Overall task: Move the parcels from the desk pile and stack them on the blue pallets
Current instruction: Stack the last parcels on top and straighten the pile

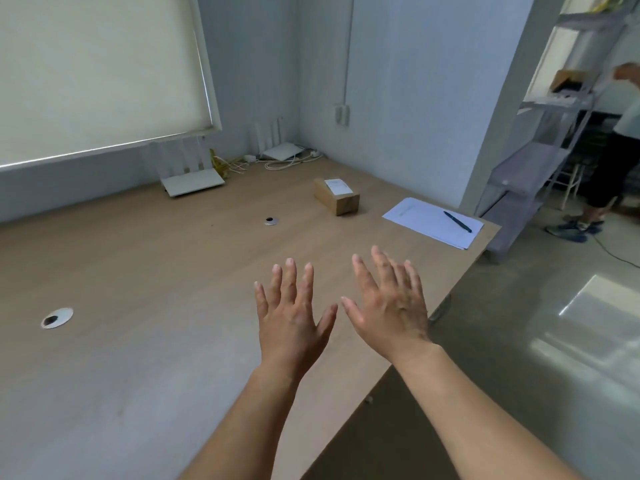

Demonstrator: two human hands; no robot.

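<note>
Above the table (138, 271), left hand (294, 323) and right hand (388, 306) spread flat, each grip empty; at twelve o'clock, a parcel (344, 204), its white label (337, 187) unreadable.

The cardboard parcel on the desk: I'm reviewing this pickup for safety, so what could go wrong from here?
1. The parcel lies beyond the open left hand and right hand; a stretched reach may give a weak grip.
2. The pen on the paper sheets lies close by and could be knocked off.
3. A cable runs across the floor at right, a possible trip hazard.
</note>
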